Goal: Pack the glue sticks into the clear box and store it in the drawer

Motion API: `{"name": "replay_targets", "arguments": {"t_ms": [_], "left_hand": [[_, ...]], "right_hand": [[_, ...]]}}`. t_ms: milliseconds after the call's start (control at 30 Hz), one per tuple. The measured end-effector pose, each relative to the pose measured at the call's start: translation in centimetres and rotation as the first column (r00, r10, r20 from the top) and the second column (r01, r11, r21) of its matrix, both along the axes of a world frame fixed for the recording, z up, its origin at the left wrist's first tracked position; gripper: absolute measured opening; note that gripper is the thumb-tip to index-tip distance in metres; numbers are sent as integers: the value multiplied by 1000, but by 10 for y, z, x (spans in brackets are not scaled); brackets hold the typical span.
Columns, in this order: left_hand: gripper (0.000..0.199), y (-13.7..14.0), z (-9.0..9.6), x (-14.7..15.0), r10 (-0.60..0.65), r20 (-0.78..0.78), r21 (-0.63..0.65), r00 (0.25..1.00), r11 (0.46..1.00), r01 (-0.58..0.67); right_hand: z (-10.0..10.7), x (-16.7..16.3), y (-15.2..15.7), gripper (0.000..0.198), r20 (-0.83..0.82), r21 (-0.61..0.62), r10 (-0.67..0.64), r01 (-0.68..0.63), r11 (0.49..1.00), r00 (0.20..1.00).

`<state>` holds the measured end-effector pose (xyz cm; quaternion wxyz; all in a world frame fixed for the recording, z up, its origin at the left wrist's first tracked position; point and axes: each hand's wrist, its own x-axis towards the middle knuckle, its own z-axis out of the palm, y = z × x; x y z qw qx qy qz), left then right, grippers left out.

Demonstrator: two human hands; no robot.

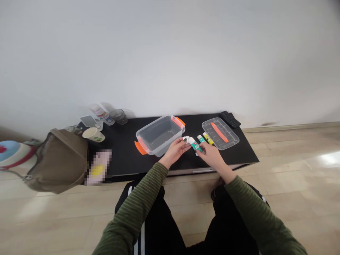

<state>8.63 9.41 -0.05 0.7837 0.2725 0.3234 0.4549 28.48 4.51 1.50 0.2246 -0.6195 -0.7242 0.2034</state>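
Note:
My right hand (212,156) grips a green glue stick (196,145) with a white cap, tilted over the black table. Close on its left, my left hand (175,151) pinches a small white round thing (186,139) with a dark spot; its kind is unclear. The two held things are very near each other, and I cannot tell whether they touch. Beyond my right fingers lie another green glue stick (200,138) and a yellow one (208,138). A clear plastic box (159,140) with orange latches stands open just left of my hands.
Right of the glue sticks lies the clear lid (230,138) with its orange handle; dark flat objects (230,119) are behind it. On the left are a paper cup (93,135), a glass (119,116), a white bottle (102,114) and a brown bag (58,163).

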Motion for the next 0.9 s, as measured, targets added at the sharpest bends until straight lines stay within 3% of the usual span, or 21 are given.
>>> {"name": "replay_targets", "arguments": {"t_ms": [233,667,767,900], "left_hand": [[27,0,-5,-7,40,-58,55,997,998,-37],[39,-2,-15,-1,68,-95,109,993,992,-57],[41,-2,-18,1,74,-110,130,991,990,-59],[42,-1,-17,2,67,-131,151,989,987,-47]], "right_hand": [[-3,2,-2,36,50,128,3,-9,992,999],[-7,6,0,33,-22,242,46,-40,969,999],[-11,5,1,34,-28,225,43,-36,974,999],[-14,2,1,32,-107,112,7,5,994,994]]}}
